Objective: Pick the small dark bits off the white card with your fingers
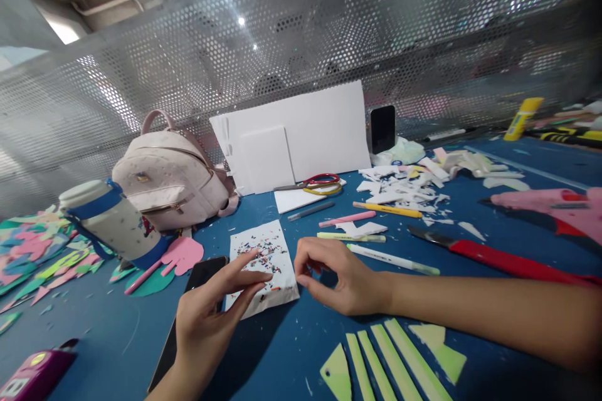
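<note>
A small white sheet (277, 238) lies in front of me, scattered with many tiny coloured bits. Over its lower left part reaches my left hand (211, 307), index finger stretched out, thumb and middle fingertips close together in a pinch. Whatever sits between them is too small to make out. At the sheet's right edge is my right hand (341, 272), thumb and fingers curled together into a pinch; what they hold, if anything, cannot be seen. Partly under my left wrist lies a dark phone (205, 270). Pale green foam strips (390, 360) lie below my right forearm.
Markers (392, 258) and scissors (324, 183) lie beyond my hands. A red-handled cutter (508, 261) and pink glue gun (555, 203) are on the right. A bottle (110, 219), backpack (172, 175) and foam scraps (37, 250) stand left; white board (324, 131) at back.
</note>
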Demonstrator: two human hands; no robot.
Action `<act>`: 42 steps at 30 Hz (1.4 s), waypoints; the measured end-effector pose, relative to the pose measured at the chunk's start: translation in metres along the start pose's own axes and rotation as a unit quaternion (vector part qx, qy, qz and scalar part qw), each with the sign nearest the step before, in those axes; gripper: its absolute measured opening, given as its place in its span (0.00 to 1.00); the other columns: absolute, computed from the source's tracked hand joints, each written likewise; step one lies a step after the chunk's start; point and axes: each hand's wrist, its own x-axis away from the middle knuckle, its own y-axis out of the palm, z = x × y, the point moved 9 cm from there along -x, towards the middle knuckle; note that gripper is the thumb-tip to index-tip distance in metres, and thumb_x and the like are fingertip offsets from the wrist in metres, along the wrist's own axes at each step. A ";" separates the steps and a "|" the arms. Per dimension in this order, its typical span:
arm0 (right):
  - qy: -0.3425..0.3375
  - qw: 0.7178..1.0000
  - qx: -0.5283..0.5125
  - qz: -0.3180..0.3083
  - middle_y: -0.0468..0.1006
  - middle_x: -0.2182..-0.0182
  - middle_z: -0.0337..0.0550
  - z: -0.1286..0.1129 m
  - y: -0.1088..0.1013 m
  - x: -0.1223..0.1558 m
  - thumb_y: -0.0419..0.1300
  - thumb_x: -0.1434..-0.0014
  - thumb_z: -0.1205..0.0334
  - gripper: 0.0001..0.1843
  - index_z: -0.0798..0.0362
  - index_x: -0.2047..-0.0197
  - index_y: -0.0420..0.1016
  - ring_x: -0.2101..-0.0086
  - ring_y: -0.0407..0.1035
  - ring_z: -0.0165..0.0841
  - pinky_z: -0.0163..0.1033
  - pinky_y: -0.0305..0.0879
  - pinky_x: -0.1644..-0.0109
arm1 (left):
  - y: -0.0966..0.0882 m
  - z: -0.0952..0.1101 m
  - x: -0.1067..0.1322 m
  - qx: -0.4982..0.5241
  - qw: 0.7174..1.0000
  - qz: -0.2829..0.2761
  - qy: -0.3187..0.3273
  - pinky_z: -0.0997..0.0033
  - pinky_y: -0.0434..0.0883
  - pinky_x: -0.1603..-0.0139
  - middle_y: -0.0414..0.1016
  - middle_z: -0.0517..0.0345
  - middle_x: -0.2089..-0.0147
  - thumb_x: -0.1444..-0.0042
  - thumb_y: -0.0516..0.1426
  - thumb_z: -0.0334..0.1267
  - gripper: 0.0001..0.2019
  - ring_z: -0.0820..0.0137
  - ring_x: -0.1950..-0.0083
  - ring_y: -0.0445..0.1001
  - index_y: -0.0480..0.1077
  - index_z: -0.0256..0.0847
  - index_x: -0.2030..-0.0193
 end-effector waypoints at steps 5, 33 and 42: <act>-0.003 1.000 0.000 -0.002 0.68 0.70 0.41 -0.001 0.000 0.000 0.54 0.39 0.69 0.02 0.53 0.64 0.64 0.71 0.60 0.29 0.36 0.60 0.67 | 0.000 0.000 -0.001 -0.008 1.000 -0.007 0.011 0.69 0.78 0.49 0.85 0.63 0.65 0.43 0.62 0.30 0.19 0.68 0.63 0.84 0.74 0.47 0.45; -0.001 1.000 -0.002 -0.002 0.67 0.70 0.39 0.000 0.001 0.000 0.54 0.39 0.70 0.02 0.54 0.64 0.65 0.71 0.60 0.28 0.35 0.59 0.67 | 0.007 0.010 0.002 -0.093 0.987 -0.064 0.117 0.78 0.78 0.53 0.85 0.64 0.62 0.41 0.61 0.29 0.21 0.73 0.62 0.83 0.69 0.46 0.42; -0.010 1.000 -0.015 0.016 0.67 0.70 0.39 -0.004 -0.003 0.000 0.55 0.40 0.70 0.03 0.54 0.64 0.64 0.71 0.59 0.28 0.35 0.59 0.68 | 0.007 0.005 0.002 -0.094 0.989 -0.054 0.098 0.77 0.78 0.53 0.85 0.65 0.63 0.41 0.61 0.30 0.20 0.73 0.64 0.83 0.69 0.47 0.42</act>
